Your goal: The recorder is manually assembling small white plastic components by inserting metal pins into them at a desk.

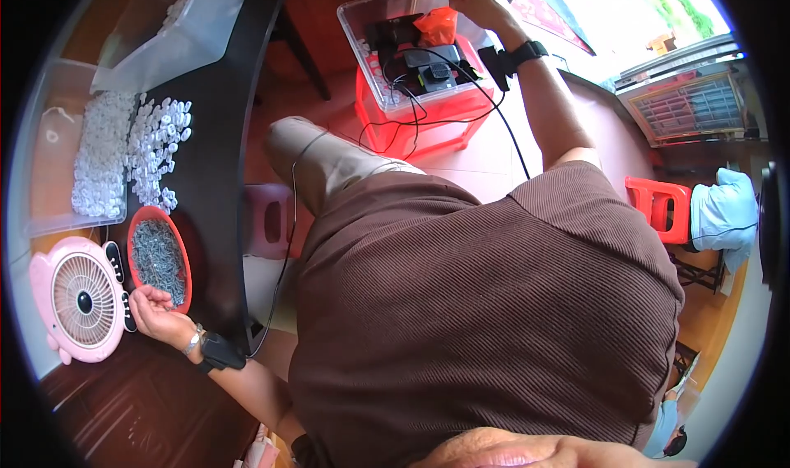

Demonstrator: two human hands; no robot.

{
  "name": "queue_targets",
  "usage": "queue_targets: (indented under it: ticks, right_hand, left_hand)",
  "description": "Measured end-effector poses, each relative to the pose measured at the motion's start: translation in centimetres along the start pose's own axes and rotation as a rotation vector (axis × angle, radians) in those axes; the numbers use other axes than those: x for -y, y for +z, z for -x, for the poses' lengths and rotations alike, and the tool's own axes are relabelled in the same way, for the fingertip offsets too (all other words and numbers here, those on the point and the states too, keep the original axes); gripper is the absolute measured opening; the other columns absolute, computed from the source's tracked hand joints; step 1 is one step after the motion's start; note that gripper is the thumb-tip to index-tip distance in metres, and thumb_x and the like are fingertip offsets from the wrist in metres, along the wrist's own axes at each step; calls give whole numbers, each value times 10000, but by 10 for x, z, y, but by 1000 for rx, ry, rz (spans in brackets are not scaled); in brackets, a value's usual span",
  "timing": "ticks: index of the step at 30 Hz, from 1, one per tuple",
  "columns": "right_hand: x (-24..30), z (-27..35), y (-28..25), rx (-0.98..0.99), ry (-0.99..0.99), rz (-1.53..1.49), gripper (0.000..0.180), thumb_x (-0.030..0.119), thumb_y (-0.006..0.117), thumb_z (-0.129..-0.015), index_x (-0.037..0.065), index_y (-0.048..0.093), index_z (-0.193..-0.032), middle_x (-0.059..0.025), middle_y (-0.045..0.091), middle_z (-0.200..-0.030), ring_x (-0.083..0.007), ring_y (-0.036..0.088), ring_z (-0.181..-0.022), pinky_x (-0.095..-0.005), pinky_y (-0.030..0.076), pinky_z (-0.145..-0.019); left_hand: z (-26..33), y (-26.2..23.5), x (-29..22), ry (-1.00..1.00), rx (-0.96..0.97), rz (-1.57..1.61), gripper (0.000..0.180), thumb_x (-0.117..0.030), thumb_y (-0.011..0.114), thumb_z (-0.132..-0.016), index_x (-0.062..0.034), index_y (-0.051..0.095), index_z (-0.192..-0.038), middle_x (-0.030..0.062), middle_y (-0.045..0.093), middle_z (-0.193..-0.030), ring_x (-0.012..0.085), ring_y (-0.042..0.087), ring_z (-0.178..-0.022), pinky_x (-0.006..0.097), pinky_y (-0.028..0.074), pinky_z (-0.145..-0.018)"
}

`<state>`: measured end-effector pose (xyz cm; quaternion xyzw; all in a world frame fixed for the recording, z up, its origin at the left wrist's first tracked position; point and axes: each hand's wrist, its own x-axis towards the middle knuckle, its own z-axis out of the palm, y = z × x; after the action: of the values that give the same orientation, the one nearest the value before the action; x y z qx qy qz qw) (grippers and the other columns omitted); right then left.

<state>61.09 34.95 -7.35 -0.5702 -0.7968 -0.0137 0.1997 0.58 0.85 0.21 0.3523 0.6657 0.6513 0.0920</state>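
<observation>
My left hand [156, 314] is at the near rim of a red bowl [188, 275], its fingers curled in toward the palm. Whatever they may hold is too small to make out. Grey metal nails or screws [158, 254] fill the bowl. Beyond it, a heap of small white plastic clips [160, 143] spills from a clear tub lying on its side. My right hand [481, 7] is closed above the far right corner of a clear plastic bin [350, 36], near an orange bag [437, 26]. What its fingers grip, if anything, is hidden.
A pink fan [74, 303] stands left of the bowl on the dark table [216, 139]. The bin rests on a red stool [411, 137] and holds black devices [436, 75]. A black cable [514, 135] hangs beside it. Another red stool [662, 209] is at right.
</observation>
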Motion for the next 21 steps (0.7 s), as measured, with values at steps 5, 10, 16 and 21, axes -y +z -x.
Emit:
queue_targets:
  ticks: [5,10,16,21]
  right_hand:
    - [17,8,-15,-29,6,-26,168,267,632,-826,118,688,-880,-98,680,-809,-271,659,-751,-360,519,-701]
    - [17,0,-17,-30,-320,232,175,267,574,-813,119,665,-839,-107,665,-862,-294,642,-772,-378,518,-682]
    - [139,-11,-25,92,-190,-236,220,282,585,-836,113,659,-956,-137,659,-805,-315,643,-774,-388,503,-697]
    - [266,-20,-42,42,-510,-547,153,147,637,-824,50,668,-938,-121,664,-832,-255,649,-735,-325,517,-674]
  left_hand:
    - [-3,-5,5,39,51,-22,227,-188,459,-893,-52,541,-731,-11,456,-605,78,428,-509,191,288,-470]
    - [-6,-3,2,22,-14,9,188,-175,498,-863,-55,562,-733,-13,471,-607,72,438,-503,190,295,-469]
    - [2,-2,-6,-42,-68,68,152,-138,533,-822,-64,553,-691,-21,452,-578,71,412,-478,200,279,-460]
    - [1,-5,-3,-2,-15,115,140,-117,538,-843,-71,569,-714,-28,459,-593,63,423,-495,191,297,-470]
